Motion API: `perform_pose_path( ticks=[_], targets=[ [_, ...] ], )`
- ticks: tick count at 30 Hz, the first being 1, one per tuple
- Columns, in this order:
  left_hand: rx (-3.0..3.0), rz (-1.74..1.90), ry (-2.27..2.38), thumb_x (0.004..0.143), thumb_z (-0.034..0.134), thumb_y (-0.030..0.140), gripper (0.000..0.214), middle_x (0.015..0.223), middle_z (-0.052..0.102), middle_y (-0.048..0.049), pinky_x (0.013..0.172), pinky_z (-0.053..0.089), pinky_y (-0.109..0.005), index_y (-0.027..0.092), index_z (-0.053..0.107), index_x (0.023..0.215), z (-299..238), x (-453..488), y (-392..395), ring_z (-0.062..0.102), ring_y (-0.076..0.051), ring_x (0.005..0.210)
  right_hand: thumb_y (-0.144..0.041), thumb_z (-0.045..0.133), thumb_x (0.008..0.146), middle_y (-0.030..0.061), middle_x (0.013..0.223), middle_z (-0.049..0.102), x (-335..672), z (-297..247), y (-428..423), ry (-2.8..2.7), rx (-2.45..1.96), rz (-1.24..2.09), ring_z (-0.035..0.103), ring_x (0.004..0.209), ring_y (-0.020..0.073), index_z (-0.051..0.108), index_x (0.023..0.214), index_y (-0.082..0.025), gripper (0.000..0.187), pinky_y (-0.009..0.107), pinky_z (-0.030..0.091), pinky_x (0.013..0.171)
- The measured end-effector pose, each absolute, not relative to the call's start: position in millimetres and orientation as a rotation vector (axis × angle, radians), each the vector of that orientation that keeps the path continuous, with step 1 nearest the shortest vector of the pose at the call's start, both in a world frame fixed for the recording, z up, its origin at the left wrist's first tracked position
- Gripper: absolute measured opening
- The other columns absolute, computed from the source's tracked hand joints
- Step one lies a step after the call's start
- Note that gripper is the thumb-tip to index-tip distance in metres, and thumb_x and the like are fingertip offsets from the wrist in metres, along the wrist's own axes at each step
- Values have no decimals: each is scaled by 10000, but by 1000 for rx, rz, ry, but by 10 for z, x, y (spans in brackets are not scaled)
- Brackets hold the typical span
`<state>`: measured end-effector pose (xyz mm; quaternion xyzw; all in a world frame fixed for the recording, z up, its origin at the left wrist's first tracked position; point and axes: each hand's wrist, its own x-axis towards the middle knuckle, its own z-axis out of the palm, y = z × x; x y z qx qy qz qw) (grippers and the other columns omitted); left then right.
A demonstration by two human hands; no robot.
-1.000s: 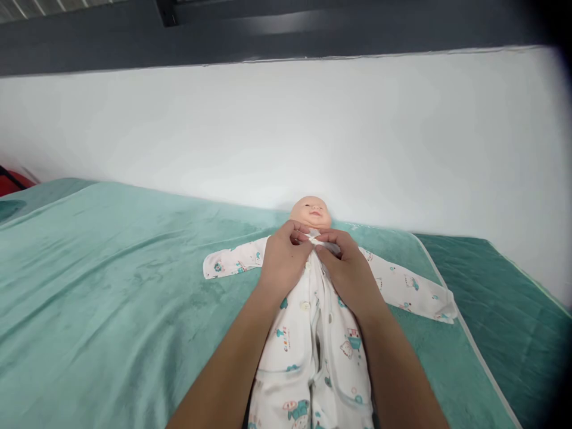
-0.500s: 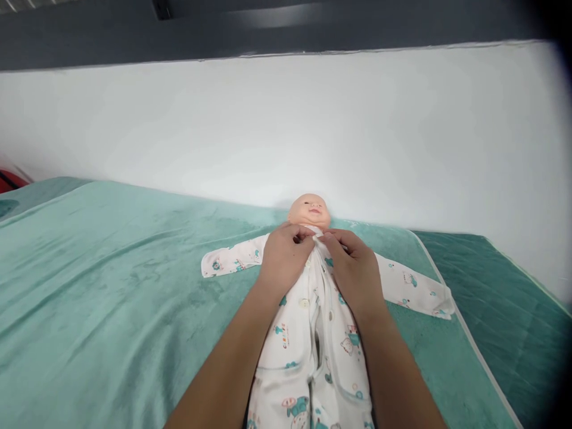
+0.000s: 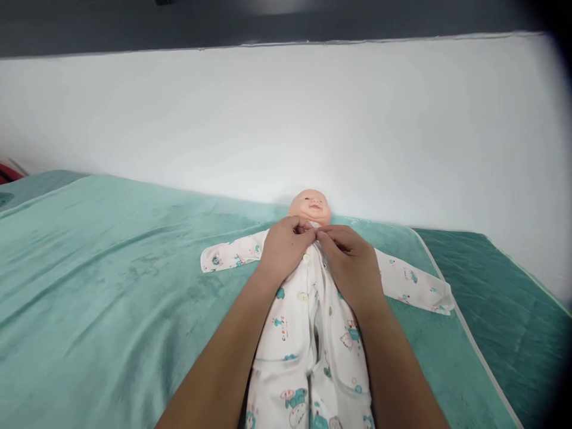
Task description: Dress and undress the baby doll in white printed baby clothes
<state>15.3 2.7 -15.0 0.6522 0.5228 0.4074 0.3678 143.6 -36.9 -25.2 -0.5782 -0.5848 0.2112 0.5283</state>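
Pinching the printed outfit [image 3: 286, 333] just below the chin of the doll [image 3: 310, 206], the fingers of my left hand [image 3: 285, 245] and right hand [image 3: 353, 259] hide its top edge. On my feed it lies on the green blanket [image 3: 134, 268], lower end cut off; my fingertips have drawn closer together.

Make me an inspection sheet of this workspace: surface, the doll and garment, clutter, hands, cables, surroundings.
Surface: wrinkled teal cloth; darker green cover at right.
Job's things: doll face up, its head above the collar of a white printed garment; sleeves spread outward, front gaping below the hands, pale buttons undone.
Clutter: red item cut off at the left edge, too little shown to identify.
Hands: left hand and right hand meet at the collar, fingers pinching its fabric.
Cables: nothing seen.
Surroundings: white wall behind, dark beam above.
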Motion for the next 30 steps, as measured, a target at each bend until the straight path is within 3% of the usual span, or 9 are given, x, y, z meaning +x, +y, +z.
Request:
perform_pose_path(
  ticks=[6,14,20,26,30],
  targets=[
    [1703,1041,1386,775,564,275,100,725,622,20,624,398,-248,214,642,768,-170,139,83,541,-132,682,-302,591,894,-18,1048,722,1422,-246,-414,-1412,-1417,502,645,1007,195,757,766,-267,213,335,463,898],
    [1688,1092,1321,851,539,327,169,765,653,15,678,433,-254,220,659,800,-156,92,71,572,-137,726,-339,509,934,-6,1144,704,1386,-218,-456,-1561,-1514,416,553,1188,253,742,781,-278,285,410,410,1003],
    [1647,1183,1262,875,534,327,182,851,697,7,733,455,-250,211,670,842,-202,78,74,608,-138,790,-322,502,906,14,1243,651,1434,-234,-436,-1535,-1502,506,506,1203,254,691,1109,-277,281,418,382,1014],
    [1836,1238,1259,909,508,296,212,929,690,-7,783,461,-263,216,705,916,-171,78,-75,612,-141,840,-338,461,929,39,1311,609,1439,-262,-493,-1644,-1443,444,473,1258,236,650,1209,-245,351,429,343,1083],
    [1974,1236,1199,941,470,270,268,1031,638,-45,939,453,-286,220,723,1016,-210,-11,-279,596,-155,1015,-361,424,968,68,1430,525,1402,-288,-644,-1725,-1425,391,408,1353,233,583,1336,-210,428,439,301,1145]
  ],
)
